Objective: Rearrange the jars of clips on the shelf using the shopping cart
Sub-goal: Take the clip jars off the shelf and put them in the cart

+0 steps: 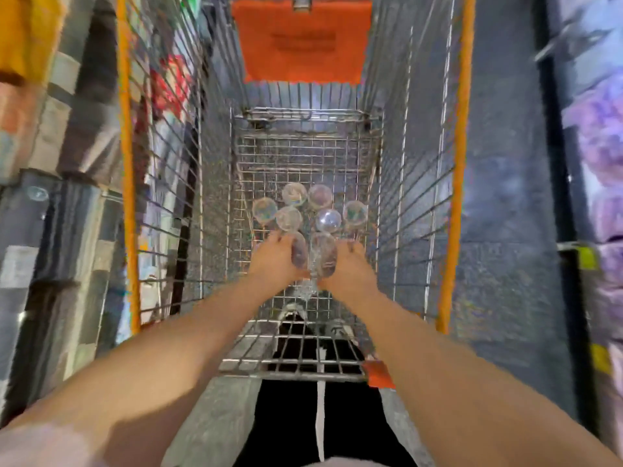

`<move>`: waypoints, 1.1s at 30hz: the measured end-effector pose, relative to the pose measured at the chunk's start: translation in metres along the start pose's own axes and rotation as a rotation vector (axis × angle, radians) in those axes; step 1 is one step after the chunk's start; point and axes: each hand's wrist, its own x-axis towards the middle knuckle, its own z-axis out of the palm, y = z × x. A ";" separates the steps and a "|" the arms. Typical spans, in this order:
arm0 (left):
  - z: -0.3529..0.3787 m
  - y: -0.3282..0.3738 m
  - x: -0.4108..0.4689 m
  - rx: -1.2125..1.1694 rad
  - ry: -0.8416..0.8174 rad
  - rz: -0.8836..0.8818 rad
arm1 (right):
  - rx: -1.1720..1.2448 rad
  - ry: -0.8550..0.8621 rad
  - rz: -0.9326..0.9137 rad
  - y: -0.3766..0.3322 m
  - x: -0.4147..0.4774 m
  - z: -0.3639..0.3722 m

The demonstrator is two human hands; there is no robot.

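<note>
I look down into a wire shopping cart [215, 183] with orange rim strips. Several clear jars of clips [294, 193] stand upright in a cluster on the cart floor. Both my arms reach down into the basket. My left hand [274, 256] grips one clear jar [299, 251] from its left side. My right hand [349, 264] grips a second clear jar [323, 252] from its right side. The two held jars sit side by side, just nearer to me than the standing cluster. The picture is blurred.
An orange flap [303, 42] hangs at the cart's far end. Shelves [50, 146] with stacked goods line the left side of the aisle, and more packed shelves [600, 156] line the right. Grey floor [505, 197] runs between cart and right shelf.
</note>
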 end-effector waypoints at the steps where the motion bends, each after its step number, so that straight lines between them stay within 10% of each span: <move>1: 0.010 -0.004 0.009 0.058 -0.032 0.025 | -0.044 -0.036 -0.013 0.003 0.008 0.011; 8: 0.062 -0.033 0.051 0.352 -0.130 0.227 | -0.286 -0.013 -0.104 0.017 0.059 0.058; 19: 0.054 -0.037 0.049 0.147 -0.009 0.090 | -0.125 -0.013 -0.045 0.024 0.058 0.065; 33: -0.072 0.018 -0.094 -0.562 0.652 -0.137 | 0.141 0.222 -0.413 -0.101 -0.062 -0.045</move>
